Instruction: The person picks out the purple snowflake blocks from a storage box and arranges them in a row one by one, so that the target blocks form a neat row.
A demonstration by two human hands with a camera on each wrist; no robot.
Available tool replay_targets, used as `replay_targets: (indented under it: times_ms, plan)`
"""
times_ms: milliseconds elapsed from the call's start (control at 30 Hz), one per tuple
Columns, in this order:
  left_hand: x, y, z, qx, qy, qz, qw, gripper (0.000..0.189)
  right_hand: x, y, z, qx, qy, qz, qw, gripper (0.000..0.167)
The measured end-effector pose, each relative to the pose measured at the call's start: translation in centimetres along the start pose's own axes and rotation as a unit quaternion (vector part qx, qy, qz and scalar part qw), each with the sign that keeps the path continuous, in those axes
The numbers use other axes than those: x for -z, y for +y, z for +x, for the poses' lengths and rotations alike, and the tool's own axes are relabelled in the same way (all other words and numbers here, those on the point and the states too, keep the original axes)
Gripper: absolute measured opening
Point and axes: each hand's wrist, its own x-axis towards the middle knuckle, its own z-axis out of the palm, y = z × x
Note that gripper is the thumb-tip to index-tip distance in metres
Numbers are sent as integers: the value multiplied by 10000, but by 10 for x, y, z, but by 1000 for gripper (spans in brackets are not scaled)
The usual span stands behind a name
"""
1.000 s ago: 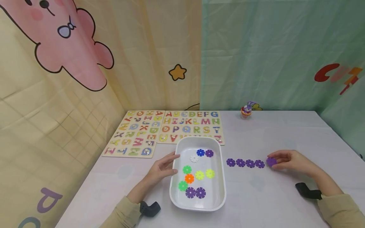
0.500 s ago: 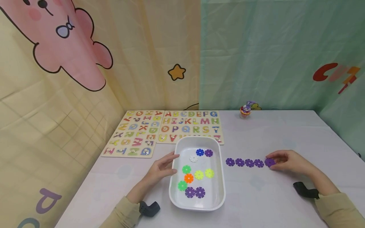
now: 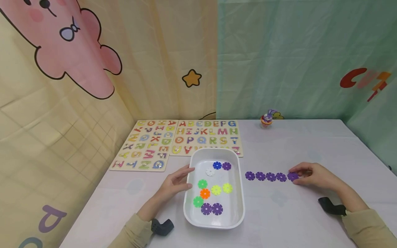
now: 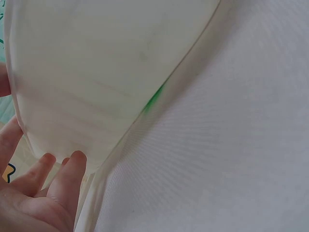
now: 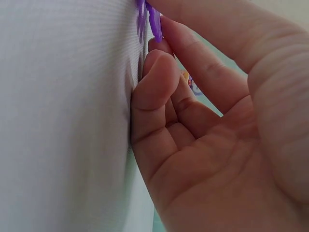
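In the head view, my left hand (image 3: 176, 182) holds the left rim of a white plastic tray (image 3: 186, 213); the left wrist view shows fingers against its outer wall. My right hand (image 3: 314, 176) pinches a purple snowflake disc (image 3: 292, 176) between thumb and fingers, low over the table. This disc is at the right end of a row of purple snowflake discs (image 3: 271, 177) lying flat. In the right wrist view, the purple disc (image 5: 155, 24) shows partly at the fingertips. Inside the tray lie more discs, among them an orange disc (image 3: 205, 193) and a white disc (image 3: 210, 172).
Two alphabet puzzle boards (image 3: 139, 146) lie behind the tray at the left, and the tray overlaps one in this view. A small rabbit figure in a cup (image 3: 266, 120) stands at the table's back edge. Curtains (image 3: 279, 62) hang behind and beside the table (image 3: 279, 220).
My right hand has brought the purple disc slightly left and down to the row's right end. The left hand and tray stay in place, while the head view shifts slightly.
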Motion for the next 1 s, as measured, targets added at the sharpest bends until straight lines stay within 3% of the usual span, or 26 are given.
replay_targets:
  times_ms: [1000]
  plan:
    - [0,1,-1,32,57,42,10000,52,0,-5,1,-137,-128,-118,9998,35]
